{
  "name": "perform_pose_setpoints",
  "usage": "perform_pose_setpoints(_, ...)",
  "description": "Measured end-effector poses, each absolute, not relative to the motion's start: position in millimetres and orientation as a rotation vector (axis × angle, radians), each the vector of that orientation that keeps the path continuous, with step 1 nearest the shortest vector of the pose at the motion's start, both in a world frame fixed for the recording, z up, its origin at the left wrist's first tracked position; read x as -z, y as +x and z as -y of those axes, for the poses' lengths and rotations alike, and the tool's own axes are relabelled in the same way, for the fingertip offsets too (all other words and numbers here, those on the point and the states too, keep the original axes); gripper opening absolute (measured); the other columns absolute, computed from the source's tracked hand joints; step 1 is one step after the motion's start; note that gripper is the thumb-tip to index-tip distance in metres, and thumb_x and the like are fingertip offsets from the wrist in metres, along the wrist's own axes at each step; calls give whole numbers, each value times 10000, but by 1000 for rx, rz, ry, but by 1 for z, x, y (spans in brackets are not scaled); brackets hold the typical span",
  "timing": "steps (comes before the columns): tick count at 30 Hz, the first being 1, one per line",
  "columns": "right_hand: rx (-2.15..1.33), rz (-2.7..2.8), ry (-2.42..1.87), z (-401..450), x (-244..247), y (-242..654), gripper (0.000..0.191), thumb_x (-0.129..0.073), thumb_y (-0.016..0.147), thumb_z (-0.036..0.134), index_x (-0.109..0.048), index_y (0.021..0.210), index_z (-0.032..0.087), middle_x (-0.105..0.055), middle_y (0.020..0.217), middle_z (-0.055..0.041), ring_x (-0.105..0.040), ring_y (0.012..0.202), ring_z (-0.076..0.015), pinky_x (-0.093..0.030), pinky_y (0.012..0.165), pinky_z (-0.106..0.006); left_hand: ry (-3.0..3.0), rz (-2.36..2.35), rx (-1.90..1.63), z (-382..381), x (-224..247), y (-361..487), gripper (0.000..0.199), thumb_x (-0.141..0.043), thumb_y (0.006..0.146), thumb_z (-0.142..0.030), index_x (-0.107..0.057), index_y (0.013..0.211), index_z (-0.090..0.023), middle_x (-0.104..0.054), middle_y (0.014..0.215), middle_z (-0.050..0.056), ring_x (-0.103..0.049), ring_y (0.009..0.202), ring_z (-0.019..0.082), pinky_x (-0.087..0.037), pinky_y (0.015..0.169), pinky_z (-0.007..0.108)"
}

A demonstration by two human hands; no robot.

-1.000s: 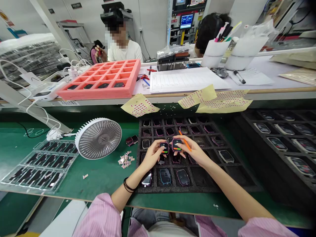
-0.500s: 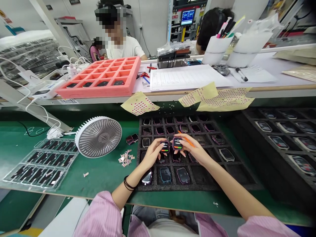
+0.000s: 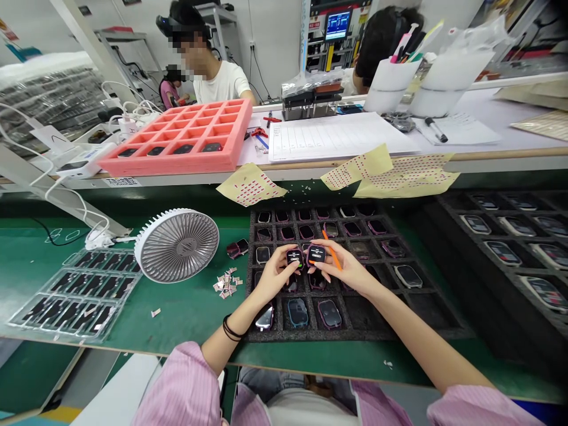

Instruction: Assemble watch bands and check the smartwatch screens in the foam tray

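Green workbench (image 3: pixel 186 319), smartwatches (image 3: pixel 294 257) (image 3: pixel 316 255) in both hands (image 3: pixel 275 275) (image 3: pixel 346 266)

Bright, even indoor light across whole scene; no lamp in view. Shadows soft, darkest beneath hands (image 3: pixel 277 275) on black foam tray (image 3: pixel 368 322) at 6 o'clock. Small glare spots on clear plastic tray (image 3: pixel 73 302) at 8 o'clock. White paper sheet (image 3: pixel 337 139) at 12 o'clock very bright, nearly washed out. Held smartwatches (image 3: pixel 294 258) sharp, no visible motion blur. Strong wide-angle bowing: bench edge (image 3: pixel 399 160) curves, pillar (image 3: pixel 84 47) at 10 o'clock leans. Corner at 2 o'clock darker.
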State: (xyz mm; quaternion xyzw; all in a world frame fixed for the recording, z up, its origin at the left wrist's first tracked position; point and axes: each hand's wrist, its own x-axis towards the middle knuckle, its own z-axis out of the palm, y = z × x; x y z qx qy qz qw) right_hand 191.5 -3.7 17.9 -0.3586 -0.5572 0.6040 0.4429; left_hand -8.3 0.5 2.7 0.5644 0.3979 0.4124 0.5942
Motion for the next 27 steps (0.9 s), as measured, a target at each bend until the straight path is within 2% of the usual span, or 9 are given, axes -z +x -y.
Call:
perform_pose_setpoints(8, -1494, 1379, -889, 5, -22, 192, 413, -644, 833, 378, -511, 1200, 240, -626, 1106, -111, -680, 706, -171, -461, 441, -231, 1365, -954, -985, 0, -2, -7, 472, -687, 786, -332, -496, 1191, -185, -634, 1084, 96, -635, 781, 137, -463, 545, 185)
perform_pose_setpoints(13, -1478, 1351, -931, 5, -21, 193, 402, -645, 831, 390, -528, 1177, 221, -666, 1087, -116, -681, 648, -161, -420, 410, -216, 1343, -947, -978, -2, -1, -7, 465, -627, 823, -394, -482, 1209, -178, -615, 1058, 97, -623, 715, 125, -393, 419, 149)
perform_pose_setpoints(17, -1459, 1358, -945, 6, -23, 193, 396, -616, 847, 417, -542, 1176, 210, -677, 1072, -122, -679, 630, -162, -424, 402, -220, 1328, -956, -993, -3, -2, -8, 435, -581, 850, -413, -496, 1200, -169, -602, 1059, 93, -613, 670, 101, -397, 412, 143)
perform_pose_setpoints(27, -1444, 1342, -998, 6, -22, 191, 365, -534, 891, 451, -575, 1146, 193, -690, 967, -101, -680, 601, -166, -430, 400, -228, 1356, -989, -1003, -3, -4, -10, 342, -486, 897, -447, -590, 1062, -166, -582, 738, 0, -599, 537, 90, -389, 403, 160)
